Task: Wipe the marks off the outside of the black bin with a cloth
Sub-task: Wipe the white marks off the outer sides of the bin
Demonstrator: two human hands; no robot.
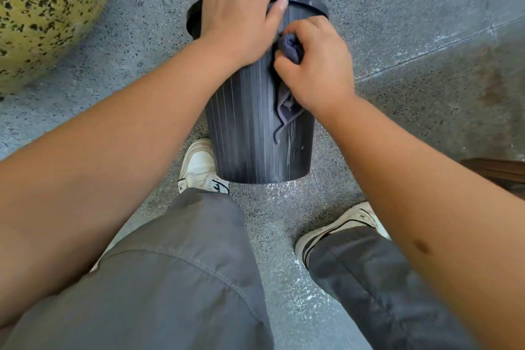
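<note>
Yellow speckled object (42, 8): sitting at the far left on the floor (412, 37), well apart from the bin.
Left hand (235, 17): I am gripping the rim of the black bin (250, 128), fingers curling over its top edge, thumb lying along the rim.
Black bin: standing on the grey floor between my shoes, tilting away from me, pale streaks showing low on its ribbed side.
Cloth (287, 105): hanging down the bin's outside wall, touching it.
Right hand (315, 65): my grip is clenching the bunched cloth, pressing it against the bin's upper side.
</note>
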